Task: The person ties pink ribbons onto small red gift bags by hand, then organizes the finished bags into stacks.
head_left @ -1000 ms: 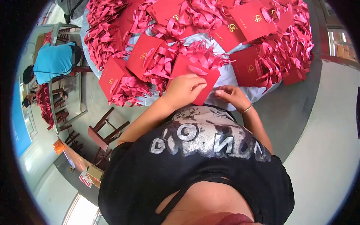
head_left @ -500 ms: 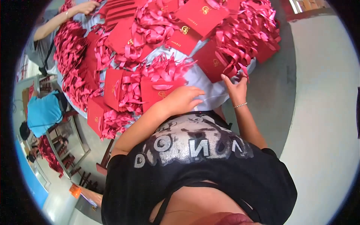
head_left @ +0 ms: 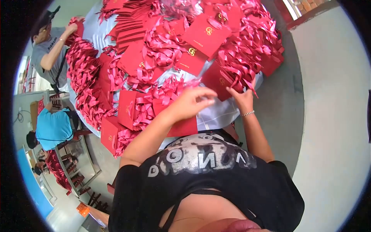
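My left hand is above a red bag at the near edge of the heap, its fingers curved and apart with nothing visible between them. Just behind it, pink ribbons look blurred. To the right, my right hand has its thumb at the lower edge of another red bag with a gold logo. Its other fingers reach in among that bag's ribbons and are partly hidden.
Piles of red ribboned bags cover a table with a pale cloth. A co-worker in grey handles a red bag at the far left. Another person in blue bends over behind; stools stand lower left.
The view has shifted, so the table sits lower and further right. My left hand has risen from the near bag with its fingers more curved. The co-worker in grey now has a red bag in hand.
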`<state>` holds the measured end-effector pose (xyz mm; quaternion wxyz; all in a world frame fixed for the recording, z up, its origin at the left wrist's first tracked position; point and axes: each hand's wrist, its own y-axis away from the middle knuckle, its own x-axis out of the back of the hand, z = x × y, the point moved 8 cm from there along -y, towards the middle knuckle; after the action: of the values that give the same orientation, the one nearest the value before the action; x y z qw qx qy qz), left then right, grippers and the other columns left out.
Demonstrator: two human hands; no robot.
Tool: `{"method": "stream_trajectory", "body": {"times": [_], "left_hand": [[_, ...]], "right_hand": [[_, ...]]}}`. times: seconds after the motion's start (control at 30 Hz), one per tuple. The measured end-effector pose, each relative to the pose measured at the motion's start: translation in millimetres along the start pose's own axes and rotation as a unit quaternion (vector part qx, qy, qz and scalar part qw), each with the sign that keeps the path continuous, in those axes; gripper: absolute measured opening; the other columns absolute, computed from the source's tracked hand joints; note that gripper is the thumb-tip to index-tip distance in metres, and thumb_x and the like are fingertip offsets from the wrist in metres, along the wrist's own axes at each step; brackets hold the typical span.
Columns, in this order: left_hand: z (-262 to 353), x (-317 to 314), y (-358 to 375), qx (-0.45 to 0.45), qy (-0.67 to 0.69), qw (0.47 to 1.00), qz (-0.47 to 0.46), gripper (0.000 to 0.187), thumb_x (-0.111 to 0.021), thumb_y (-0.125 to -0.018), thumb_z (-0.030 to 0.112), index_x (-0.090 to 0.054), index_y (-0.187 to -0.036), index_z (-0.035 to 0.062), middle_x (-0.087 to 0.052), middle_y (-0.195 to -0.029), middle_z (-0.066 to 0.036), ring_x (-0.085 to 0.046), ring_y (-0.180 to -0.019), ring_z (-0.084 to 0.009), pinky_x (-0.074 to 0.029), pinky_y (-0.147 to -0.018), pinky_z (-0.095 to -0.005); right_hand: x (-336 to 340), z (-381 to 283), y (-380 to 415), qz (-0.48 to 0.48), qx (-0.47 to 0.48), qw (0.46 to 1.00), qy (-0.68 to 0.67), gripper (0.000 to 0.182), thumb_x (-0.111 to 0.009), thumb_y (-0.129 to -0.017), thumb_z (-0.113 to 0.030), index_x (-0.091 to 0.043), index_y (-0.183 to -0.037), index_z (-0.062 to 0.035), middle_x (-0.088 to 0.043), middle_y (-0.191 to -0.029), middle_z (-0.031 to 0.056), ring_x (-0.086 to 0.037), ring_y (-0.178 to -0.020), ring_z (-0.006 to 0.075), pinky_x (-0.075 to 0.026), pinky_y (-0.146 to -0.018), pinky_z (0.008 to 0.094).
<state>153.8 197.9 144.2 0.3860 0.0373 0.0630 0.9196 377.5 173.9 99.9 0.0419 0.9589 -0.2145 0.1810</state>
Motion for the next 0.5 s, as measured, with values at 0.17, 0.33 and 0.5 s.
{"method": "stream_trajectory", "body": {"times": [0.17, 0.33, 0.5], "left_hand": [[11, 98, -60, -0.076, -0.175, 0.961, 0.198, 0.034, -0.07, -0.089, 0.016, -0.065, -0.119, 0.0001, -0.066, -0.119, -0.011, -0.065, -0.102, -0.0176, -0.053, -0.088, -0.0317], [-13, 160, -123, -0.049, -0.374, 0.856, 0.353, 0.066, -0.077, -0.079, 0.034, -0.055, -0.131, -0.0015, -0.062, -0.126, -0.019, -0.058, -0.115, -0.0326, -0.044, -0.103, -0.0413], [-25, 176, -182, 0.042, -0.425, 0.854, 0.297, 0.083, -0.08, -0.072, 0.043, -0.05, -0.132, -0.0048, -0.06, -0.128, -0.02, -0.05, -0.121, -0.0413, -0.036, -0.108, -0.0453]], "right_hand": [[14, 44, 42, -0.009, -0.177, 0.977, 0.114, 0.101, -0.089, -0.067, -0.037, -0.037, -0.14, 0.0097, -0.052, -0.135, 0.028, -0.053, -0.124, 0.0349, -0.042, -0.106, 0.0411], [16, 60, 61, -0.123, -0.066, 0.97, 0.199, 0.074, -0.081, -0.078, -0.035, -0.052, -0.131, 0.0059, -0.057, -0.131, 0.0243, -0.056, -0.121, 0.0354, -0.044, -0.103, 0.04], [-1, 10, 61, -0.217, -0.078, 0.96, 0.159, 0.05, -0.077, -0.083, -0.027, -0.062, -0.123, 0.0001, -0.068, -0.115, 0.0168, -0.066, -0.106, 0.0275, -0.051, -0.092, 0.0371]]}}
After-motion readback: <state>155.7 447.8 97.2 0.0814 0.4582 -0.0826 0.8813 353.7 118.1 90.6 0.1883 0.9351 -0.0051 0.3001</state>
